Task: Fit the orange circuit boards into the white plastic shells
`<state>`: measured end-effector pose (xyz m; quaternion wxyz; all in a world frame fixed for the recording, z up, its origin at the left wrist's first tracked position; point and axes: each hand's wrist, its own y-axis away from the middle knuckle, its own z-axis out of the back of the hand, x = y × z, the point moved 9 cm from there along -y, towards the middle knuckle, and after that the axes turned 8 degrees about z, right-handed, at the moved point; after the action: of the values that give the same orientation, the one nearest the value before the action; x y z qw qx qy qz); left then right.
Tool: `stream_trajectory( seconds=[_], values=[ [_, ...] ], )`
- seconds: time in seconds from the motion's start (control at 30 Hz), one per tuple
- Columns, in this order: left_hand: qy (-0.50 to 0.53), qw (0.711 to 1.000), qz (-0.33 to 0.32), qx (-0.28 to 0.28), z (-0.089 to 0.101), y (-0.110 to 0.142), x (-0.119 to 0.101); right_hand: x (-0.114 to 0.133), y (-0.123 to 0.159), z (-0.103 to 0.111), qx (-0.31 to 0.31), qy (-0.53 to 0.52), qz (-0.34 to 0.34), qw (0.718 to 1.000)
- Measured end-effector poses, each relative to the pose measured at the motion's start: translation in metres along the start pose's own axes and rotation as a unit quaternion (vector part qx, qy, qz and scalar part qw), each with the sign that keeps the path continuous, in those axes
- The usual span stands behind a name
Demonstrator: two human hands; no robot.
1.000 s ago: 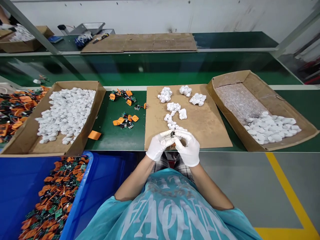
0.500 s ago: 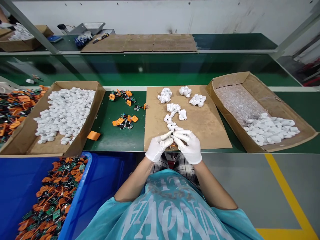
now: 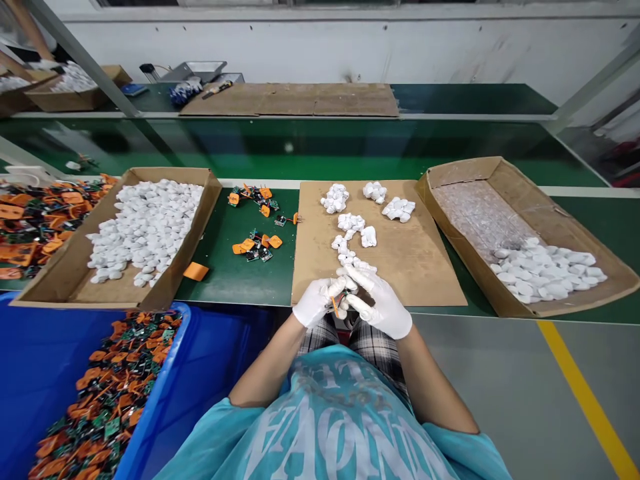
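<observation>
In front of my body, over the near edge of a cardboard sheet (image 3: 400, 267), both white-gloved hands meet. My left hand (image 3: 315, 301) is closed, pinching a small circuit board with an orange tab (image 3: 335, 305) between thumb and fingers; the gloves partly cover it. My right hand (image 3: 381, 303) is beside it with index finger and thumb apart, their tips close to the same part. Whether they touch it is hard to see. Just beyond the fingertips, a row of small white plastic pieces (image 3: 344, 250) runs toward white clusters (image 3: 351, 222) farther up the sheet.
To the left, a cardboard tray (image 3: 65, 290) holds many white pieces. Small groups of orange-tabbed boards (image 3: 256, 245) and an orange piece (image 3: 195, 271) lie on the green table (image 3: 240, 287). At right stands another tray (image 3: 560, 207) with white pieces. A blue bin (image 3: 150, 400) sits below left.
My right hand's index finger and thumb have spread apart. The orange tab between my hands has come into clearer view. The whole view has shifted slightly, showing more wall above.
</observation>
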<state>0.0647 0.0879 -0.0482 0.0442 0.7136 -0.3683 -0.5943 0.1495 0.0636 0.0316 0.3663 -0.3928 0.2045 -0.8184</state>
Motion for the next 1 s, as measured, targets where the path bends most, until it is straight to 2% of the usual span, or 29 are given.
stream_trajectory(
  seconds=[0.13,0.17,0.23,0.3,0.33,0.47,0.53,0.67,0.8,0.87,0.93,1.0],
  values=[
    [-0.012,1.000,0.007,0.017,0.003,-0.001,0.000,-0.011,0.002,0.008,0.008,-0.010,-0.042,0.999],
    [-0.008,1.000,0.000,0.009,0.007,-0.001,-0.002,-0.020,0.006,0.017,0.003,0.007,-0.071,0.997],
    [0.010,1.000,-0.022,-0.018,0.019,-0.001,-0.009,-0.047,0.021,0.048,-0.039,0.082,-0.149,0.985],
    [0.028,0.998,-0.041,-0.048,0.033,0.000,-0.016,-0.074,0.047,0.087,-0.092,0.211,-0.220,0.948],
    [0.031,0.997,-0.048,-0.059,0.038,0.000,-0.019,-0.085,0.059,0.100,-0.083,0.263,-0.237,0.931],
    [0.018,0.997,-0.052,-0.062,0.046,0.000,-0.020,-0.115,0.098,0.126,-0.050,0.409,-0.304,0.859],
    [0.007,0.997,-0.059,-0.050,0.045,0.000,-0.018,-0.116,0.103,0.125,-0.042,0.440,-0.309,0.842],
    [-0.008,0.997,-0.070,-0.041,0.043,0.000,-0.016,-0.108,0.089,0.106,-0.011,0.444,-0.260,0.857],
    [-0.051,0.994,-0.068,-0.067,0.052,0.004,-0.023,-0.098,0.085,0.093,-0.026,0.456,-0.246,0.855],
    [-0.048,0.993,-0.071,-0.079,0.058,0.007,-0.029,-0.089,0.083,0.090,-0.034,0.448,-0.233,0.862],
    [-0.038,0.993,-0.071,-0.083,0.060,0.010,-0.032,-0.074,0.080,0.096,-0.044,0.428,-0.208,0.878],
    [-0.040,0.994,-0.066,-0.081,0.060,0.011,-0.032,-0.055,0.079,0.118,-0.067,0.425,-0.191,0.883]
  ],
)
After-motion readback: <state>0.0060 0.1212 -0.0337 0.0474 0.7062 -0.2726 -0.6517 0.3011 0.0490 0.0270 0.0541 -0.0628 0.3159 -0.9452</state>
